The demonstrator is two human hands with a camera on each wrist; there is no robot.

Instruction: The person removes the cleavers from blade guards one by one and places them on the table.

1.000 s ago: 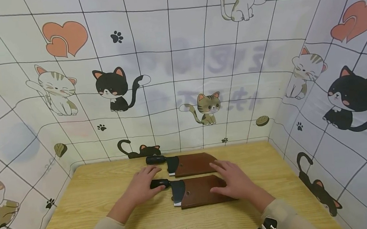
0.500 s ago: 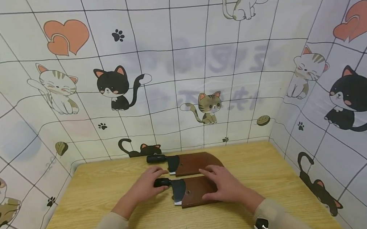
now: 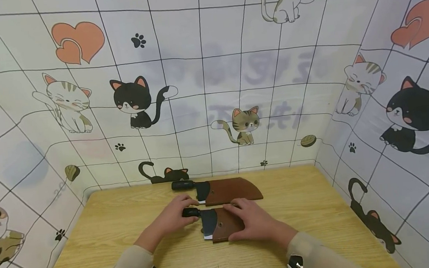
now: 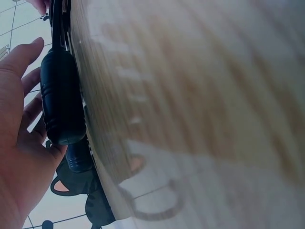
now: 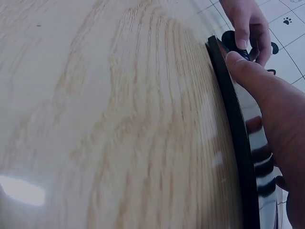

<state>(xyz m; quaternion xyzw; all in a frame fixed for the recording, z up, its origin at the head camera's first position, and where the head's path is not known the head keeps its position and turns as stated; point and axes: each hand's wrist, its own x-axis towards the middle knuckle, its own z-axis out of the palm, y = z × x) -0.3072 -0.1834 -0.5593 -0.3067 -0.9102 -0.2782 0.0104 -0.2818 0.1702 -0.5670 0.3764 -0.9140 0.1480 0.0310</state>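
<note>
Two cleavers in brown leather sheaths lie on the wooden table, handles to the left in the head view. Around the black handle [image 3: 190, 212] of the near cleaver, the left hand [image 3: 173, 216] arches with fingers on the far side and thumb on the near side. The left wrist view puts that handle [image 4: 63, 98] beside the palm, with the thumb loose. Over the near sheath [image 3: 226, 224] spreads the right hand [image 3: 254, 220], its thumb by the front edge; firm contact is unclear. The sheath's right end is hidden under it. The far cleaver [image 3: 231, 191] lies behind, untouched.
A pale wooden table [image 3: 195, 259] carries both cleavers. Cat-patterned sheeting [image 3: 203, 88] closes off the back and both sides. The far cleaver's handle lies close to the back edge.
The right hand has slid left along the near sheath, from its right end toward its middle. The left hand has moved slightly right, closer around the near handle. Both cleavers lie where they were.
</note>
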